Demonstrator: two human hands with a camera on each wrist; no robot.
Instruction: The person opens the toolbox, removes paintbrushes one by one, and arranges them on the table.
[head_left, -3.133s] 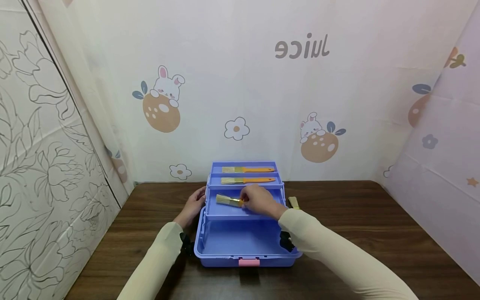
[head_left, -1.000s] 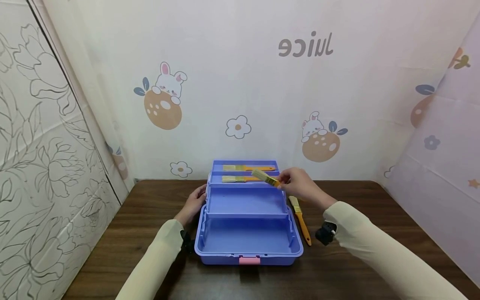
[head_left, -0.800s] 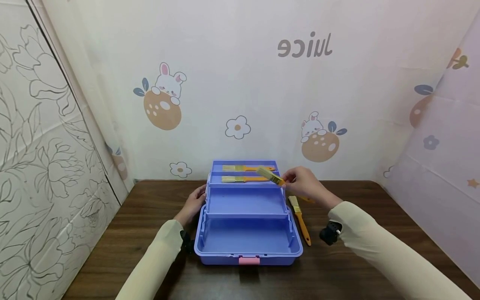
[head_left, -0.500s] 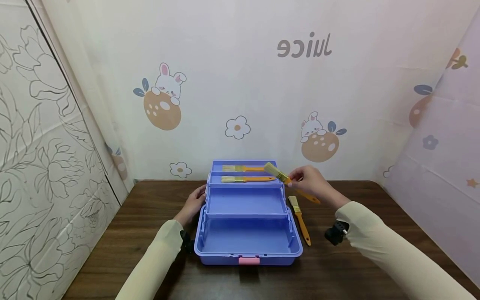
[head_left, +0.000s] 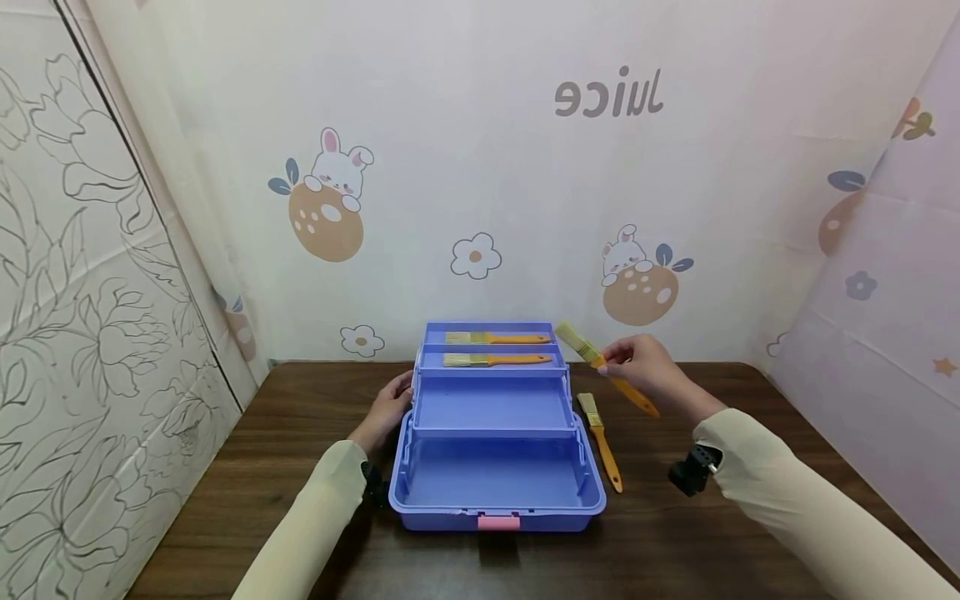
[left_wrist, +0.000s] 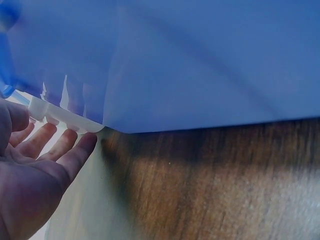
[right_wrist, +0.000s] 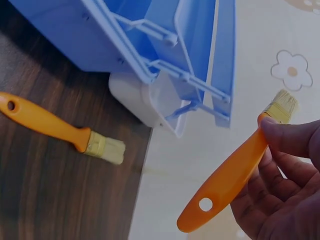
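My right hand [head_left: 643, 367] pinches an orange-handled paintbrush [right_wrist: 225, 182] near its metal band, in the air to the right of the toolbox. The bristles point up and left in the head view. The blue toolbox [head_left: 495, 521] stands with its stepped trays raised. At the toolbox's left rear side my left hand [left_wrist: 37, 185] is held with loosely extended fingers, their tips right at the white lid's edge [left_wrist: 82, 122]. One paintbrush [head_left: 468, 337] lies in the top tray and another paintbrush [head_left: 517, 358] in the tray below it. A further paintbrush [right_wrist: 55, 125] lies on the table, right beside the toolbox.
The lowest raised tray [head_left: 491, 400] and the deep bottom compartment [head_left: 495, 473] hold nothing. A pink latch [head_left: 498, 522] sits at the toolbox's front. Behind the dark wooden table [head_left: 315, 500] hangs a patterned curtain [head_left: 480, 167]. Black cameras are strapped on both wrists.
My right hand has lifted the paintbrush out of the lowest raised tray and carried it right, past the toolbox's edge. The left hand has stayed at the toolbox's side.
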